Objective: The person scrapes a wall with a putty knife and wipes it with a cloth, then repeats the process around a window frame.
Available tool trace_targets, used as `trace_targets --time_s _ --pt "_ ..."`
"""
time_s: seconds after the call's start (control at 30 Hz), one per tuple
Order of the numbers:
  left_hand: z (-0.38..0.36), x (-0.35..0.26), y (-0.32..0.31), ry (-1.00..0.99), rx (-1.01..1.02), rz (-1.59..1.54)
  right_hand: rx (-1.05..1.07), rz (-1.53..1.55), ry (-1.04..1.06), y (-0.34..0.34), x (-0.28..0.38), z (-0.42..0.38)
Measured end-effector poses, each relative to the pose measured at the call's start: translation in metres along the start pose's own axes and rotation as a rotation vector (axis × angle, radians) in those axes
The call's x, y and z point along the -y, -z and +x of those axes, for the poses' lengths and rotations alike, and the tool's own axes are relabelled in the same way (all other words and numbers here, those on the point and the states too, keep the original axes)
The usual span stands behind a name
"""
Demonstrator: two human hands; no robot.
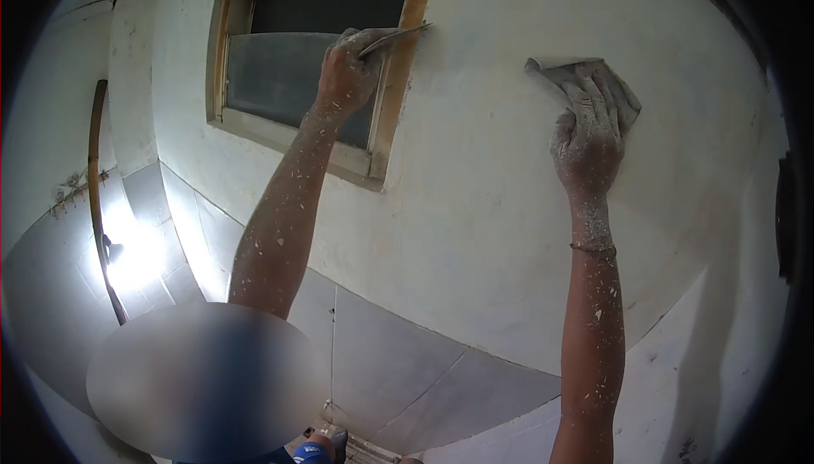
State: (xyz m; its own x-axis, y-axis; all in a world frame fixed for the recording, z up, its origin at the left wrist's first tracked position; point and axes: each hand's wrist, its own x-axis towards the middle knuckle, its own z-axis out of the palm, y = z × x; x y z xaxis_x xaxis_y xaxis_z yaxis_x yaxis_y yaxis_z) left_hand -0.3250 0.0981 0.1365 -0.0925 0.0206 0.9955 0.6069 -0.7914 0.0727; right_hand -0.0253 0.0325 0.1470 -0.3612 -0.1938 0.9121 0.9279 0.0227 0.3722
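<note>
My left hand (348, 74) is closed around a thin putty knife (394, 39), its tip at the wall just past the window frame's right edge. The knife's handle is hidden in my fingers. To the right, my right hand (587, 138) lies over a creased grey sheet of sandpaper (626, 101) and presses it against the pale wall (483, 176). The sheet's upper left corner curls away from the wall. White dust and flakes cover both hands and forearms.
The wooden window frame (397, 116) holds a dark opening and a frosted pane (275, 74). Grey tiles (390, 354) line the lower wall. At left a long wooden pole (96, 167) leans beside a bright lamp (136, 252). A blurred oval (203, 383) hides the lower left.
</note>
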Motion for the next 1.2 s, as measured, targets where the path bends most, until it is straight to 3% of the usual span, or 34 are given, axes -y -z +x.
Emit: trace_targets --time_s 0.13,0.3,0.43,0.53,0.73,0.93,1.0,1.2 --pt "0.003 0.009 -0.003 0.015 -0.006 -0.103 -0.005 0.018 -0.01 -0.002 -0.001 -0.002" --pt "0.002 -0.007 0.004 -0.039 0.008 0.066 -0.001 0.003 -0.005 -0.001 -0.001 -0.002" --pt "-0.002 -0.01 0.005 0.046 0.058 0.146 -0.012 -0.011 0.001 -0.001 -0.001 -0.003" --pt "-0.008 -0.014 0.003 0.105 0.045 0.036 -0.027 -0.017 0.01 -0.002 -0.001 -0.002" --pt "-0.009 -0.021 0.009 -0.029 0.019 0.033 -0.015 -0.008 -0.009 0.0 0.0 -0.003" --pt "-0.013 -0.05 0.0 0.159 0.039 0.002 -0.008 0.039 -0.022 0.0 0.0 -0.003" --pt "-0.019 -0.049 -0.01 0.241 0.004 0.122 0.005 0.001 -0.021 -0.001 0.0 -0.003" --pt "-0.035 -0.049 -0.018 0.161 -0.053 0.134 0.005 0.026 -0.02 -0.001 0.0 -0.003"
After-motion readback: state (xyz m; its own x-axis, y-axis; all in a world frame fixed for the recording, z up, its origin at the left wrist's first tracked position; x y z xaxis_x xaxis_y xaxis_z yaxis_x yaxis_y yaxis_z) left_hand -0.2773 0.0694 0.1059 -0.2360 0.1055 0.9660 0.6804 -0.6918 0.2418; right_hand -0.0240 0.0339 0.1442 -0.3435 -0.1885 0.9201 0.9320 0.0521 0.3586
